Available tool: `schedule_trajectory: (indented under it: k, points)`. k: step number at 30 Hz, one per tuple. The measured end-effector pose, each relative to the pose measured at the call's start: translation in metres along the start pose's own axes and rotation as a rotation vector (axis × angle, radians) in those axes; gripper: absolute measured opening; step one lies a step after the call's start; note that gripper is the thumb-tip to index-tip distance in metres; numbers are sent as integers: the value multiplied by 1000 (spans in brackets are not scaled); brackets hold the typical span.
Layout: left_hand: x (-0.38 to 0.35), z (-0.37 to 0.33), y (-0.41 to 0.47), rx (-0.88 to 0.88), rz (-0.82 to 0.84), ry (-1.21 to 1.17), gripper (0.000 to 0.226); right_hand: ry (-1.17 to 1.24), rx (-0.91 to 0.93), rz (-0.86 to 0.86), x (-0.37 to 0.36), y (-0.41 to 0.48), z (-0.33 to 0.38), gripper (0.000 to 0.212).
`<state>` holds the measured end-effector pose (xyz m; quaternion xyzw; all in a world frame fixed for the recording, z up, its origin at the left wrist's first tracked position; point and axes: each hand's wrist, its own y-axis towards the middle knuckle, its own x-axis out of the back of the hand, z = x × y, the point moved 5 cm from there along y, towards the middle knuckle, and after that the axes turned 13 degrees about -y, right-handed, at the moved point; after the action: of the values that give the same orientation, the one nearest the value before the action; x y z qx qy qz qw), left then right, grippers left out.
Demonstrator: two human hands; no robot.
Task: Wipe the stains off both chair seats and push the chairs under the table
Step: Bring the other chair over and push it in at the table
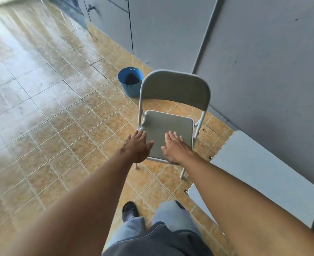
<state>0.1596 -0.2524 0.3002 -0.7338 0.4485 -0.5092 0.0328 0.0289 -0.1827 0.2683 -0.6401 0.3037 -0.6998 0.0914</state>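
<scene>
A grey folding chair [174, 89] stands on the tiled floor in front of me, its backrest toward the wall and its seat [168, 124] facing me. My left hand [136, 146] is flat and open over the seat's front left corner. Over the seat's front right part lies my right hand [176, 147], also flat, with its fingers spread. Neither hand holds anything. No stain shows on the visible part of the seat. A second chair's grey seat [263, 174] is at the right, under my right forearm.
A blue bucket [130, 80] sits on the floor left of the chair's backrest. Grey wall panels and cabinet doors [171, 34] run behind the chair. Tiled floor [41, 108] stretches to the left. My legs and a dark shoe [129, 210] are below.
</scene>
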Motion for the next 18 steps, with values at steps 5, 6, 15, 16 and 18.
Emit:
schedule_trajectory:
  k: [5,6,15,16,18]
  points:
    - [50,45,26,-46,34,81,62,100,-31,17,25,44,58,68]
    - [58,53,34,-52,40,98,62,121,-40,14,31,55,64,68]
    - [127,93,140,-138,102,196,65,180,-140,33,77,175,70,77]
    - [137,96,155,-145,111,211,65,172,-148,31,83,191,70,78]
    - [160,102,191,-157,124,246,65,203,-178,17,97,227,68,78]
